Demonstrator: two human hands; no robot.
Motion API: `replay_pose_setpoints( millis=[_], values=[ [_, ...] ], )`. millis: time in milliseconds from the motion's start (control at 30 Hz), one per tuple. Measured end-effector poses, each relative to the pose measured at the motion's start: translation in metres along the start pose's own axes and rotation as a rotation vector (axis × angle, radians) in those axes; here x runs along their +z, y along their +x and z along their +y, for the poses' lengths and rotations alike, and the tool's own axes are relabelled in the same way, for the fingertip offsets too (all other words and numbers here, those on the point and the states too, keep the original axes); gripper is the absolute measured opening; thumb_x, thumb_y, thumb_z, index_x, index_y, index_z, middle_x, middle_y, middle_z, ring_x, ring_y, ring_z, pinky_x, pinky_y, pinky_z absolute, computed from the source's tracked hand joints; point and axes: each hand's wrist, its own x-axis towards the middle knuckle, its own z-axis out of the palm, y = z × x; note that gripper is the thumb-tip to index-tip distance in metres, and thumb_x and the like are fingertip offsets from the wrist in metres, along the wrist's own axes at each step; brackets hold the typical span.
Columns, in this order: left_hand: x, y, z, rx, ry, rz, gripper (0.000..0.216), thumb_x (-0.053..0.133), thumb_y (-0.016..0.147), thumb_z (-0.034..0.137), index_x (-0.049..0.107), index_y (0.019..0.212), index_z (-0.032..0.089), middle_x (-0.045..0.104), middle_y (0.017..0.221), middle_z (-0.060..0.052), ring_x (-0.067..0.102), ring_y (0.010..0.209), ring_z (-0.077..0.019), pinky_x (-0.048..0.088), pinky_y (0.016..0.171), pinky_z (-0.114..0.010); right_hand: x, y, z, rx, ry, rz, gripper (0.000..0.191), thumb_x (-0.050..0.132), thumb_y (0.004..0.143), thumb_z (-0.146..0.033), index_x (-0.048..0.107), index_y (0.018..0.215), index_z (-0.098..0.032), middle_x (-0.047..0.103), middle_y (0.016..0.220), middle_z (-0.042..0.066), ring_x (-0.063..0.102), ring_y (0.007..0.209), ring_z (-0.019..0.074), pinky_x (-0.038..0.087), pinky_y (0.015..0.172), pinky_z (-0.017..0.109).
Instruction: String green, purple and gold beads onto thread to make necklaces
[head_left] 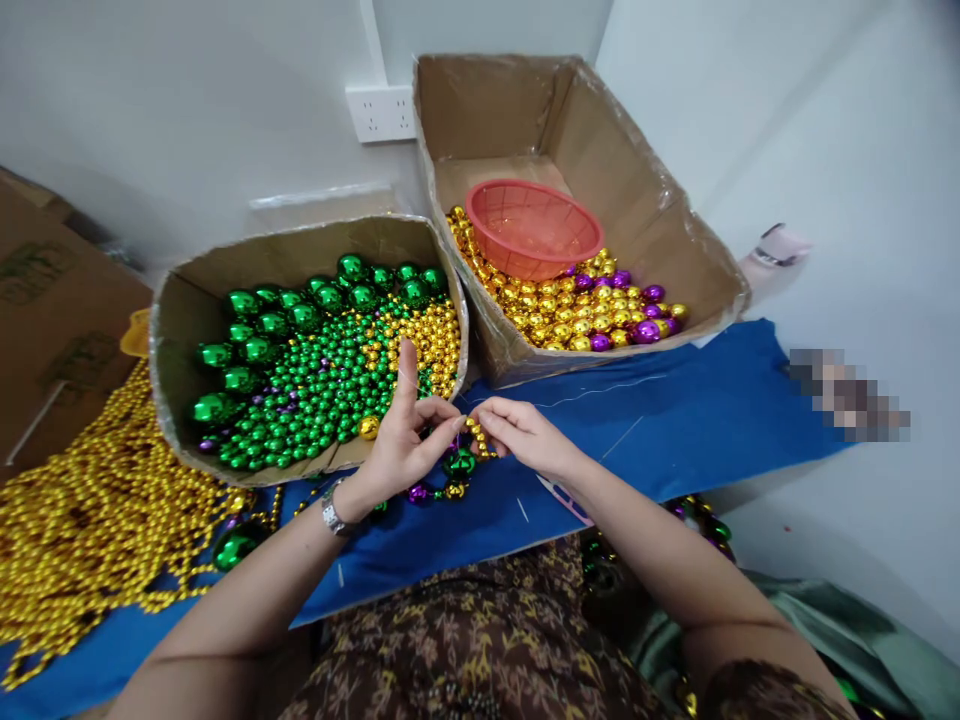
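Note:
My left hand (412, 430) pinches a fine clear thread between thumb and fingers, its index finger pointing up with the thread faintly seen beside it. Close by on the right, my right hand (521, 432) is closed at the fingertips on a short string of small gold beads (478, 436). Below the hands, a bead strand with a green ball (460, 462), a purple bead (418, 494) and a gold bead (455, 490) rests on the blue cloth (487, 520). Fingers partly cover where thread and beads meet.
A cardboard box (169, 400) holds green, gold and purple beads. Behind it, a taller box (645, 180) contains gold and purple beads and a red basket (536, 235). Gold bead strands (97, 520) pile up at left. A purple-handled tool (568, 500) lies by my right forearm.

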Motion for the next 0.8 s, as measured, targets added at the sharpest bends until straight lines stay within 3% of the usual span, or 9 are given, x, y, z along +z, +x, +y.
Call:
replay_pose_setpoints(
  millis=[100, 167, 233, 300, 367, 433, 633, 700, 800],
  values=[
    [0.002, -0.002, -0.005, 0.146, 0.135, 0.000, 0.081, 0.053, 0.093, 0.018, -0.002, 0.152, 0.025, 0.067, 0.082, -0.001, 0.062, 0.065, -0.0116, 0.053, 0.062, -0.023, 0.007, 0.004, 0.013, 0.141, 0.306, -0.244, 0.038, 0.058, 0.086, -0.051, 0.061, 0.100, -0.015, 0.066, 0.068, 0.000, 0.053, 0.052, 0.0067, 0.039, 0.047, 0.016],
    [0.003, -0.003, -0.008, 0.222, 0.166, 0.000, 0.081, 0.053, 0.092, 0.014, 0.000, 0.152, 0.025, 0.068, 0.083, 0.000, 0.061, 0.062, -0.0106, 0.053, 0.063, -0.023, 0.009, 0.004, 0.015, 0.149, 0.372, -0.319, 0.042, 0.062, 0.082, -0.055, 0.060, 0.095, -0.015, 0.066, 0.067, 0.000, 0.055, 0.053, 0.0068, 0.040, 0.047, 0.016],
    [0.004, -0.003, -0.009, 0.223, 0.169, 0.037, 0.080, 0.055, 0.091, 0.013, 0.005, 0.153, 0.025, 0.068, 0.082, 0.000, 0.063, 0.063, -0.0107, 0.054, 0.065, -0.024, 0.009, 0.002, 0.013, 0.114, 0.345, -0.242, 0.043, 0.061, 0.081, -0.058, 0.059, 0.087, -0.015, 0.065, 0.066, 0.000, 0.053, 0.053, 0.0065, 0.039, 0.047, 0.016],
    [0.003, -0.003, -0.010, 0.131, 0.175, 0.085, 0.069, 0.057, 0.090, 0.016, 0.024, 0.149, 0.022, 0.070, 0.081, -0.001, 0.065, 0.067, -0.0119, 0.055, 0.067, -0.024, 0.006, -0.002, 0.008, 0.074, 0.241, -0.099, 0.041, 0.058, 0.085, -0.058, 0.057, 0.082, -0.017, 0.065, 0.067, 0.000, 0.052, 0.051, 0.0063, 0.040, 0.048, 0.017],
    [0.002, -0.003, -0.010, 0.025, 0.216, 0.100, 0.042, 0.059, 0.090, 0.021, 0.053, 0.131, 0.020, 0.072, 0.082, -0.003, 0.067, 0.069, -0.0126, 0.055, 0.066, -0.023, 0.004, -0.007, 0.002, 0.038, 0.109, 0.005, 0.038, 0.054, 0.088, -0.055, 0.057, 0.082, -0.018, 0.066, 0.069, 0.000, 0.052, 0.052, 0.0071, 0.042, 0.050, 0.019],
    [0.001, -0.003, -0.010, -0.006, 0.287, 0.079, 0.018, 0.059, 0.090, 0.024, 0.067, 0.104, 0.018, 0.074, 0.083, -0.004, 0.067, 0.069, -0.0125, 0.054, 0.065, -0.022, 0.003, -0.011, -0.002, 0.001, 0.003, 0.056, 0.035, 0.052, 0.091, -0.051, 0.058, 0.083, -0.018, 0.066, 0.069, 0.000, 0.054, 0.053, 0.0084, 0.043, 0.051, 0.020],
    [-0.011, -0.008, -0.017, 0.093, 0.513, 0.087, 0.014, 0.055, 0.091, 0.025, 0.065, 0.087, 0.017, 0.070, 0.078, -0.004, 0.065, 0.071, -0.0145, 0.051, 0.066, -0.025, -0.001, -0.019, 0.001, -0.053, -0.044, 0.139, 0.033, 0.049, 0.093, -0.049, 0.059, 0.084, -0.018, 0.066, 0.071, 0.001, 0.057, 0.053, 0.0088, 0.045, 0.053, 0.021],
    [-0.018, -0.013, -0.020, 0.017, 0.575, 0.063, 0.018, 0.054, 0.091, 0.028, 0.062, 0.080, 0.017, 0.065, 0.069, -0.003, 0.061, 0.065, -0.0142, 0.048, 0.062, -0.024, -0.004, -0.021, 0.007, -0.030, -0.014, 0.169, 0.035, 0.051, 0.091, -0.051, 0.060, 0.085, -0.018, 0.066, 0.069, 0.001, 0.056, 0.052, 0.0089, 0.044, 0.052, 0.022],
    [-0.025, -0.020, -0.019, -0.257, 0.458, -0.013, 0.025, 0.051, 0.092, 0.034, 0.059, 0.074, 0.017, 0.060, 0.064, 0.000, 0.056, 0.059, -0.0126, 0.044, 0.056, -0.023, -0.006, -0.022, 0.018, 0.018, 0.035, 0.219, 0.037, 0.053, 0.089, -0.053, 0.059, 0.082, -0.017, 0.064, 0.064, 0.000, 0.053, 0.048, 0.0080, 0.042, 0.049, 0.021]
  ],
)
